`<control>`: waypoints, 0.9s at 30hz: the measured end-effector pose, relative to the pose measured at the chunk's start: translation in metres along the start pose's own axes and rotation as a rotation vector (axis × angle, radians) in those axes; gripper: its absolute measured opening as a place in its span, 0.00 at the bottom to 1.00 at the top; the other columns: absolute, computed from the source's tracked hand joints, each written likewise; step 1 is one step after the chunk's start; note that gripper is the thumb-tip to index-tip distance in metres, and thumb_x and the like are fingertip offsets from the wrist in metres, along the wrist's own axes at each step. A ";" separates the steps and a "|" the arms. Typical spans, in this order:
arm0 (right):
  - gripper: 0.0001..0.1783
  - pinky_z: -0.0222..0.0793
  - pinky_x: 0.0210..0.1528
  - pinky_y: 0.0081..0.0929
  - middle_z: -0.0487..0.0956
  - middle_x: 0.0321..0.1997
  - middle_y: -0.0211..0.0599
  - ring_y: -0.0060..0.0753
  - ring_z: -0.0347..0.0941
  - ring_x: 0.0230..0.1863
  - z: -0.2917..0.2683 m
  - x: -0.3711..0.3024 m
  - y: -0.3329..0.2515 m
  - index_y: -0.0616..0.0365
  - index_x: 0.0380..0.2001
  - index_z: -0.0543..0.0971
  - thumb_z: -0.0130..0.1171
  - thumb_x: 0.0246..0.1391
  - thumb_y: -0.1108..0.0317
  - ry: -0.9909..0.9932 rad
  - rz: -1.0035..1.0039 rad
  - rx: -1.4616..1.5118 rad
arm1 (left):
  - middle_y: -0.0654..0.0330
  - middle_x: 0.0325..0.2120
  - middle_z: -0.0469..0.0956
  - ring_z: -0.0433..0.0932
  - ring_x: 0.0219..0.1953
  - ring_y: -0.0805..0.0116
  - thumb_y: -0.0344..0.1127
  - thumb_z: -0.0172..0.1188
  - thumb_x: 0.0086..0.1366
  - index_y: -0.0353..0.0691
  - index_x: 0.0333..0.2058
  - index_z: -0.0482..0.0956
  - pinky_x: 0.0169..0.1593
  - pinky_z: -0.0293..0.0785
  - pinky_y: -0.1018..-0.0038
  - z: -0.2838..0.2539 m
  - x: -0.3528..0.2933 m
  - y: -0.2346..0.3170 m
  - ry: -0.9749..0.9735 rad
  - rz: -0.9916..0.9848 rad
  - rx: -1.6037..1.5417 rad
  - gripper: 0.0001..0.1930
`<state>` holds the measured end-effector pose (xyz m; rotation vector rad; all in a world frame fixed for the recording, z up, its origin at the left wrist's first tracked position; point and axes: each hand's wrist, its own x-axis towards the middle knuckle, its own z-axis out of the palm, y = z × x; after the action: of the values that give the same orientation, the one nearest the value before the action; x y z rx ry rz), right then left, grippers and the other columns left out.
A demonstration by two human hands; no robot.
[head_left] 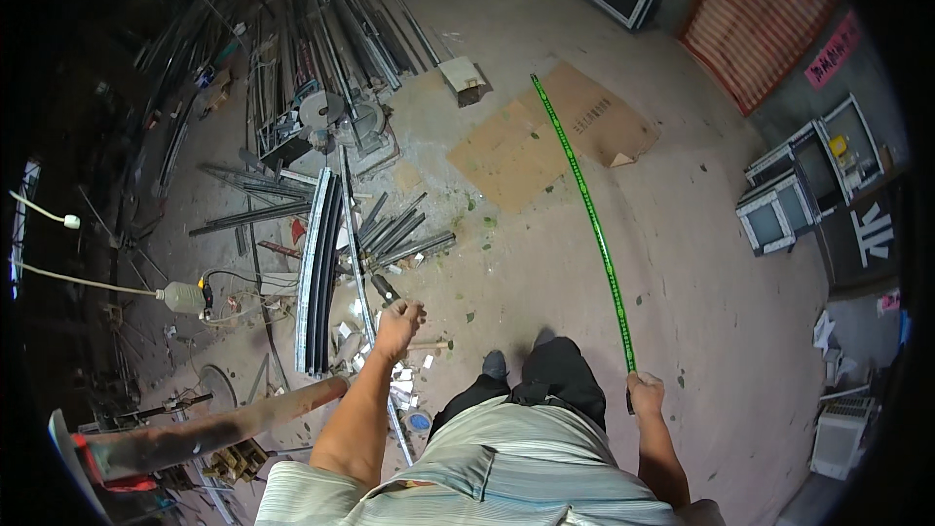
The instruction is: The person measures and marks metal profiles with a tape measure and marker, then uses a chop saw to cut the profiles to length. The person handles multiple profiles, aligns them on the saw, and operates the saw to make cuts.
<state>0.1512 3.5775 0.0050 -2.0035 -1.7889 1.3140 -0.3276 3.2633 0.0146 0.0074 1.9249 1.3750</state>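
My right hand [646, 394] is closed around the near end of a long green tape measure [596, 224]. Its blade stretches away in a slight curve, the far tip over a flattened cardboard sheet [506, 156]. My left hand [397, 327] is out in front on the left, its fingers curled in; whatever they may hold is hidden. Just beyond it is a dark tool handle [386, 288], and I cannot tell whether the hand touches it. Long metal profiles [319, 273] lie beside that hand.
A cutting saw with a round disc [321, 109] stands among many metal bars at the far left. An open carton [463, 80] sits past the cardboard. Window frames [779, 209] lean at the right. A thick rusty tube [224, 424] crosses the lower left, near scattered white scraps.
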 end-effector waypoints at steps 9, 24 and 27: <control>0.14 0.67 0.29 0.28 0.78 0.21 0.28 0.21 0.69 0.23 0.080 0.218 -0.169 0.67 0.32 0.87 0.67 0.63 0.63 -0.157 -0.083 0.011 | 0.60 0.28 0.82 0.76 0.25 0.72 0.44 0.59 0.77 0.38 0.39 0.82 0.28 0.67 0.76 0.013 0.092 -0.075 0.119 -0.277 0.045 0.14; 0.15 0.65 0.23 0.31 0.76 0.19 0.28 0.26 0.69 0.18 0.159 0.460 -0.564 0.60 0.23 0.82 0.64 0.64 0.65 -0.377 -0.026 -0.010 | 0.59 0.36 0.86 0.84 0.37 0.69 0.42 0.60 0.79 0.35 0.46 0.84 0.43 0.79 0.72 0.097 0.229 0.183 0.333 -0.267 -0.307 0.14; 0.13 0.62 0.22 0.30 0.77 0.21 0.29 0.24 0.67 0.17 0.201 0.503 -0.576 0.59 0.24 0.81 0.66 0.64 0.67 -0.374 -0.114 -0.060 | 0.55 0.41 0.87 0.86 0.44 0.63 0.49 0.60 0.79 0.35 0.49 0.83 0.50 0.81 0.65 0.086 0.281 0.194 0.290 -0.278 -0.257 0.20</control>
<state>-0.4543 4.0865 -0.0062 -1.7387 -2.0842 1.7042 -0.5568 3.5305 0.0010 -0.5911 1.8747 1.4802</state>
